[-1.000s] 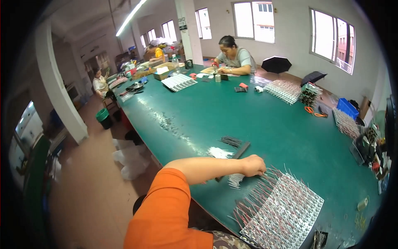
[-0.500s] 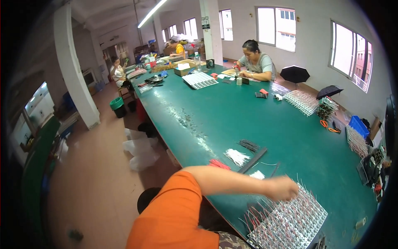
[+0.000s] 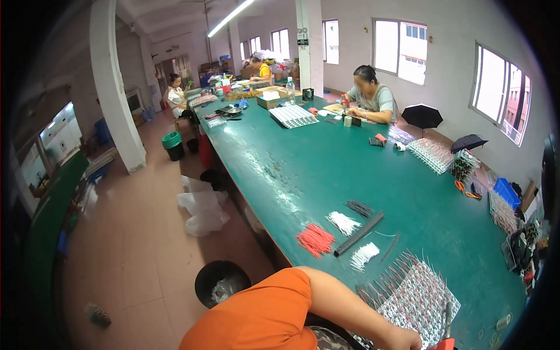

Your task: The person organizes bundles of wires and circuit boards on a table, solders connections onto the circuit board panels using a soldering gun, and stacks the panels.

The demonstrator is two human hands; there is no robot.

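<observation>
My left hand (image 3: 407, 339) is at the bottom edge of the view, its bare forearm reaching over the near side of a panel of small white boards (image 3: 417, 300). Thin red and white wires stand up from this panel. The fingers look curled and are partly cut off; what they hold, if anything, cannot be made out. Just right of them a red object (image 3: 446, 344) shows at the frame edge, with a thin grey rod (image 3: 448, 318) rising above it. My right hand is out of view.
Beyond the panel lie red tube pieces (image 3: 315, 240), white bundles (image 3: 343, 223), dark strands (image 3: 360, 208) and a long black tube (image 3: 359, 234). A black bin (image 3: 213, 283) stands beside the green table (image 3: 326, 163). Across it a person (image 3: 373, 96) works; orange scissors (image 3: 466, 189) lie right.
My left hand has moved down from above the panel's far side to the bottom edge. The red tube pieces and the bin are uncovered, and the red object has come into view.
</observation>
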